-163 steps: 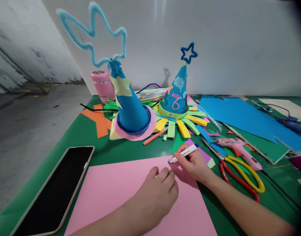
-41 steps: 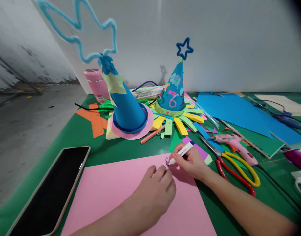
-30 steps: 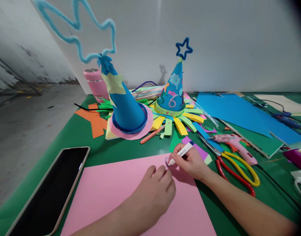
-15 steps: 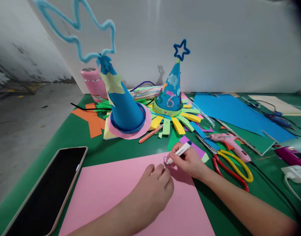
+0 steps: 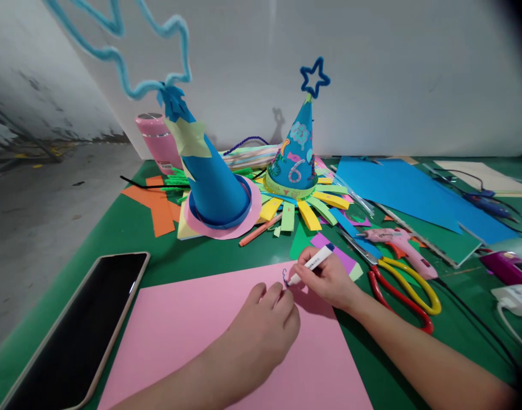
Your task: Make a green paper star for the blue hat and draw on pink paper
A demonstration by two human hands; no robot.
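A sheet of pink paper point(image 5: 179, 336) lies on the green table before me. My right hand point(image 5: 323, 279) grips a white marker point(image 5: 315, 263) with a dark blue end, its tip against the paper near the far edge. A small blue curved line point(image 5: 284, 274) shows just left of the tip. My left hand point(image 5: 264, 327) rests on the sheet, fingers slightly bent and a little apart, holding nothing. Beyond the paper stand a blue cone hat point(image 5: 218, 185) with a pink brim and a smaller decorated cone hat point(image 5: 295, 154) with a number 6.
A phone point(image 5: 73, 336) lies at the left. To the right are scissors point(image 5: 410, 290), a pink glue gun point(image 5: 401, 242) with a cord, and a white plug point(image 5: 514, 300). Blue sheets point(image 5: 397, 188) and a pink bottle point(image 5: 158, 142) lie farther back.
The view has shifted slightly, so the hats sit a little higher and further left. A little more of the blue line shows; both hands hold nearly the same place.
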